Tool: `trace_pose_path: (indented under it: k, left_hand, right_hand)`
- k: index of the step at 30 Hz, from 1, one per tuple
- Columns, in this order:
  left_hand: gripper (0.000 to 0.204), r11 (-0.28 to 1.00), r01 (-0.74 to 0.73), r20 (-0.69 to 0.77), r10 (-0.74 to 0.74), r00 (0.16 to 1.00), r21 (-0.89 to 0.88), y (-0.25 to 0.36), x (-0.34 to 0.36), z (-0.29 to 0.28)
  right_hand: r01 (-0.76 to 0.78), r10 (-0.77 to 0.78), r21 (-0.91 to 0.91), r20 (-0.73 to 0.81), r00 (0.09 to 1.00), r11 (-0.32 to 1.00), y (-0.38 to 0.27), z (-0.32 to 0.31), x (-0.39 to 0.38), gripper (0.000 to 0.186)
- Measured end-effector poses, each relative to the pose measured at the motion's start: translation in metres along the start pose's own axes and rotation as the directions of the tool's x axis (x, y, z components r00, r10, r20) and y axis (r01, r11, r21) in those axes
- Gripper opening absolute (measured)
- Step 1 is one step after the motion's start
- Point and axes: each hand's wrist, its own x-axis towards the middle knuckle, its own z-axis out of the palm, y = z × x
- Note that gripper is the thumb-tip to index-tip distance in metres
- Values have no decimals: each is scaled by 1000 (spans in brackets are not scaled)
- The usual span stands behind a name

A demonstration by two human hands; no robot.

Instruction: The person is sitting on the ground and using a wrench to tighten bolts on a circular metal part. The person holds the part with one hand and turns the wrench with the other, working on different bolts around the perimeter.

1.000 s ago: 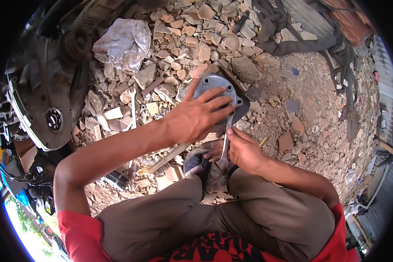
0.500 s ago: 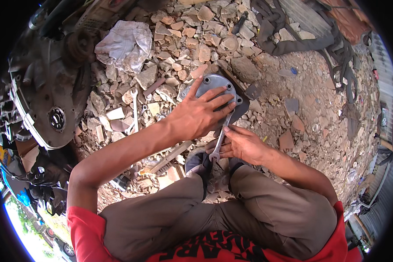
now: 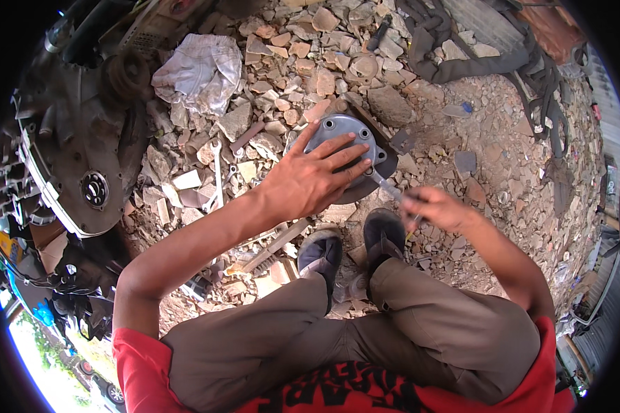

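A grey metal cover [image 3: 332,129] with bolt holes around its rim lies on the stony ground in front of me. Across its top rests my left hand [image 3: 310,177], fingers spread and pressed flat on the metal. The closed fingers of my right hand [image 3: 437,208] grip a combination wrench [image 3: 387,187], slightly blurred. Its far end meets a bolt at the cover's lower right edge, and the handle points down to the right. Part of the cover is hidden under my left hand.
Another wrench [image 3: 218,172] lies among stones left of the cover. Further left stands a large dirty engine casing [image 3: 69,158]. A crumpled white sack [image 3: 198,72] lies beyond my left forearm, and dark cloth strips [image 3: 482,71] lie at the far right. My shoes [image 3: 384,234] are just below the cover.
My right hand has swung the wrench's handle to the right and away from my legs. Its fingers have closed around the handle. My left hand stays on the cover.
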Motion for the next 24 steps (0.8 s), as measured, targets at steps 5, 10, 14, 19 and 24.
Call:
trace_pose_path:
  k: [5,10,14,19,24]
  left_hand:
    - [61,1000,-10,-54,9,999,-13,-3,-7,6]
    - [62,1000,-12,-58,11,998,-7,-3,-6,9]
    - [66,999,21,-50,-23,998,-32,1,-5,8]
    - [71,1000,31,-58,-31,998,1,0,-4,13]
    - [69,998,39,-86,-42,995,-38,0,-5,14]
  right_hand:
    - [242,-177,120,-396,901,963,-47,-44,-14,24]
    - [412,-244,455,-384,891,789,-32,-2,9,34]
    - [573,-335,391,-526,781,720,-6,24,29,31]
    - [743,-438,337,-640,632,578,-14,45,20,24]
    - [730,-513,176,-604,610,660,4,54,25,24]
